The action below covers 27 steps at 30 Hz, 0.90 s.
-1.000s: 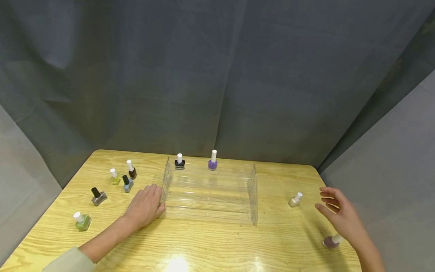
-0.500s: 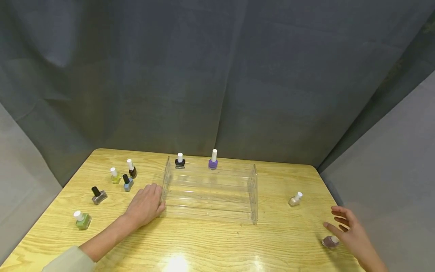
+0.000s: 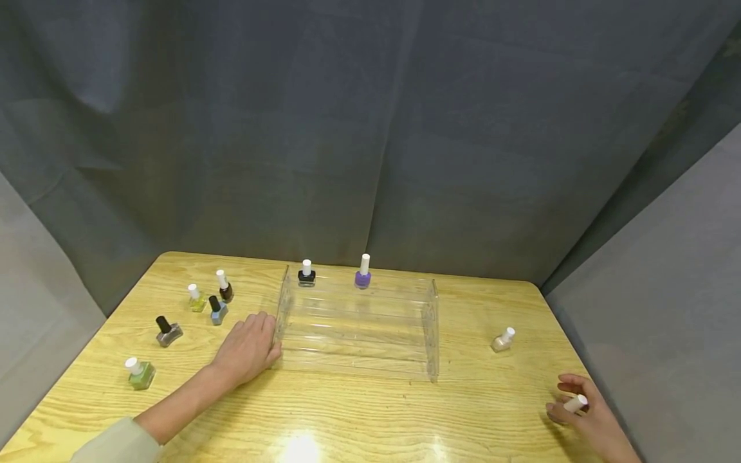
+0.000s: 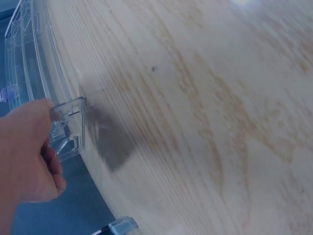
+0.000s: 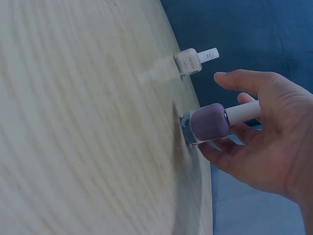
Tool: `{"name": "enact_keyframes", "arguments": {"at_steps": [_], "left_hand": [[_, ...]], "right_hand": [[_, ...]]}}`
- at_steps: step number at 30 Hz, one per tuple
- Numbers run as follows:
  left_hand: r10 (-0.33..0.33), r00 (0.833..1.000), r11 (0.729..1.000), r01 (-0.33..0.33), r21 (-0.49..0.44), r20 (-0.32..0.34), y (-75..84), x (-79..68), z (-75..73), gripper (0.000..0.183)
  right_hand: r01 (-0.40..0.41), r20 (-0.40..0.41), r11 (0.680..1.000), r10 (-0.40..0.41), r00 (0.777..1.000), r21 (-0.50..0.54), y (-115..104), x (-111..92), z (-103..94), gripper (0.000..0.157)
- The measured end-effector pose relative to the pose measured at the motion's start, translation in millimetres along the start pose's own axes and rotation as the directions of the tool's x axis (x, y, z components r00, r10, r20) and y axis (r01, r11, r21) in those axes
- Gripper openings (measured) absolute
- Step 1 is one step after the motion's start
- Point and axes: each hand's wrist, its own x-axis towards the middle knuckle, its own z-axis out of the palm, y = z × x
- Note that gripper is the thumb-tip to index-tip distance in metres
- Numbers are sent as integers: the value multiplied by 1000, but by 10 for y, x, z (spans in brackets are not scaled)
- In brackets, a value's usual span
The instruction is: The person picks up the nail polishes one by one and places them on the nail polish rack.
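My left hand (image 3: 246, 347) grips the left side panel of a clear acrylic tiered rack (image 3: 433, 334); the left wrist view shows its fingers curled at the rack's corner (image 4: 76, 110). At the table's right edge, my right hand (image 3: 593, 421) is spread around a mauve nail polish bottle (image 5: 210, 122) with a white cap, which stands upright. One digit stays apart from the bottle in the right wrist view, while fingertips lie close at its lower side. On the rack's top tier stand a black nail polish (image 3: 307, 278) and a purple nail polish (image 3: 363, 279), both white-capped.
A beige nail polish (image 3: 502, 342) stands right of the rack. To the left are green (image 3: 141, 376), grey (image 3: 170, 335), blue (image 3: 218, 314), yellow (image 3: 197, 302) and dark (image 3: 226, 292) bottles. Dark curtains (image 3: 370, 128) hang behind the wooden table (image 3: 359, 418).
My right hand has come down toward the near right, from above the mauve bottle to around it. The left hand and the rack have stayed in place.
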Motion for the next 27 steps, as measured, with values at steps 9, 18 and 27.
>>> {"name": "enact_keyframes", "arguments": {"at_steps": [9,18,27], "left_hand": [[8,1000,1000,-8,3,-18,-2,-14,-18,28],[22,999,1000,-22,10,-39,14,-3,-46,28],[16,999,1000,-15,1,-29,7,-1,-22,27]], "right_hand": [[51,-29,998,-49,998,48,96,-74,52,51],[173,-133,961,-147,980,215,332,-111,113,43],[228,-187,947,-188,964,227,308,-61,141,41]]}}
